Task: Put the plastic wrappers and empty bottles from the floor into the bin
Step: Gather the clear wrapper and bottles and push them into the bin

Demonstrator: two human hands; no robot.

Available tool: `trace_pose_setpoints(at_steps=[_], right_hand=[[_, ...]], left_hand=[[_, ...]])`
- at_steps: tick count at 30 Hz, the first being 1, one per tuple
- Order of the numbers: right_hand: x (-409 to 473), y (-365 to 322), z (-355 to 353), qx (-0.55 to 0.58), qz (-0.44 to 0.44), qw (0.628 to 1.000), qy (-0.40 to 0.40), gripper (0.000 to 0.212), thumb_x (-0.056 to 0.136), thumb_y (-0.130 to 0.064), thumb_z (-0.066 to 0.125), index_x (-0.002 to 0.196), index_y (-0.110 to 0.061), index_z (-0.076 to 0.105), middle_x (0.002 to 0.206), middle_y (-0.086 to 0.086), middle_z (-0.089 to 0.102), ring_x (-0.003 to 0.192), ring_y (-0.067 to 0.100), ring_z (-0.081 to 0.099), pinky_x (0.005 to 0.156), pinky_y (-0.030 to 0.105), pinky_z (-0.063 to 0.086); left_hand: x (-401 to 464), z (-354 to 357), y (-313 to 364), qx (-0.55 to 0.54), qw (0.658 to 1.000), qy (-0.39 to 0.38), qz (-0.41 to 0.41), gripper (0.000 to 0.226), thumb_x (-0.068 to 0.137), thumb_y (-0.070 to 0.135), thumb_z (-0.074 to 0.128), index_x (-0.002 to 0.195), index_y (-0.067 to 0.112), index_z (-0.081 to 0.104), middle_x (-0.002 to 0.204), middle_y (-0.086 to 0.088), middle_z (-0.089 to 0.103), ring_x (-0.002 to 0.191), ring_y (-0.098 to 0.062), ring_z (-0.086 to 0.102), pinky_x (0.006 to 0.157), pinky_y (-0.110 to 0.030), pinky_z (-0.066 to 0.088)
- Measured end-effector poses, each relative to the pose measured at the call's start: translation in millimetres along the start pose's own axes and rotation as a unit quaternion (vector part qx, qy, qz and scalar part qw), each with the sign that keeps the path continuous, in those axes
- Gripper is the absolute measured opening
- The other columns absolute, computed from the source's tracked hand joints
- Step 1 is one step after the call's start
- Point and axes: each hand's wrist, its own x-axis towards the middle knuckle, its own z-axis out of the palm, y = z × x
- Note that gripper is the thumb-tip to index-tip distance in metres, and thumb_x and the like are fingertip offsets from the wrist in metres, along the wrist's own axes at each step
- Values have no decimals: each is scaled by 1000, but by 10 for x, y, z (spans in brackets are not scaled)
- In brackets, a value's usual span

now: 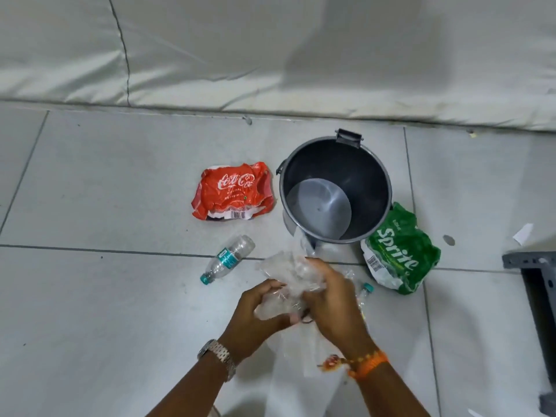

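Both hands bunch up a clear plastic wrapper [285, 272] just in front of the dark grey bin [376, 179]. My left hand [255, 314] grips its lower part, and my right hand [328, 293] clutches it from the right; a loose tail of the wrapper hangs down between my wrists. The bin stands open and looks empty. A red Coca-Cola wrapper [233, 192] lies left of the bin, a green Sprite wrapper [400, 254] to its right. An empty bottle [227, 260] with a teal cap lies left of my hands. A second teal-capped bottle [364, 293] is mostly hidden behind my right hand.
The floor is pale grey tile. A white padded sheet or mattress [270, 55] runs along the far edge behind the bin. A grey metal frame [538, 284] stands at the right edge, with a scrap of white paper [523, 233] on the floor near it.
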Motion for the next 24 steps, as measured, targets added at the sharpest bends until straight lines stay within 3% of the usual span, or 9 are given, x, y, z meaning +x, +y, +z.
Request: trace_pose_setpoints(at_steps=[4,10,12,14,16,18,20,22,24], right_hand=[[169,-642,-657,75,-73,987,125,51,88,14,55,118,-24,71,95,7,74,56,7,67,48,16,52],[1426,-634,-580,-113,-40,948,295,50,91,3,47,131,-22,62,119,13,48,89,27,57,79,22,49],[1748,-485,-344,-125,-5,961,245,53,91,0,47,140,-20,51,127,12,38,99,32,55,93,31,51],[1962,-314,-162,-253,70,959,109,63,93,-25,52,153,-17,33,152,20,28,131,43,45,117,48,36],[2074,-262,-93,-332,113,935,-47,72,92,-32,53,155,-9,28,160,22,27,145,41,34,123,48,26],[2087,-332,-171,-303,108,937,-139,41,90,-19,56,129,-5,57,133,22,56,122,36,56,108,45,44],[2009,-412,-367,-203,61,965,-153,10,88,-18,57,90,-12,65,92,10,63,79,23,61,74,38,51],[1844,-423,-600,-51,-3,999,-15,17,92,-22,59,105,-17,68,88,2,68,70,14,66,65,30,56],[1450,-358,-853,105,-74,957,259,17,95,-17,56,103,-22,69,86,6,72,69,16,69,61,29,58]], left_hand=[[-42,-236,346,-38,998,41,37,59,64,34,83,119,22,67,117,4,75,114,-12,67,103,-31,45],[88,-395,56,31,995,90,-34,49,64,26,88,109,29,69,105,12,77,99,0,68,95,-32,48],[60,-399,-136,35,993,97,-55,45,69,18,88,108,30,69,104,12,78,98,-3,69,93,-33,48],[-20,-393,-314,38,992,97,-72,44,70,14,87,106,32,70,102,13,78,98,-5,69,91,-33,48],[-104,-393,-484,41,991,97,-86,42,71,15,87,106,32,70,101,15,77,98,-8,69,90,-34,49],[-166,-395,-643,43,989,93,-103,42,69,20,86,105,32,70,100,17,77,100,-12,69,88,-34,50],[-236,-415,-741,40,988,92,-117,41,68,20,85,105,32,70,100,16,78,102,-15,69,83,-30,49],[-264,-436,-788,31,987,91,-129,40,72,10,85,104,30,71,99,10,79,102,-19,69,80,-27,49],[-245,-459,-780,23,987,95,-130,37,74,1,82,100,26,72,98,0,78,101,-25,69,80,-30,54]])
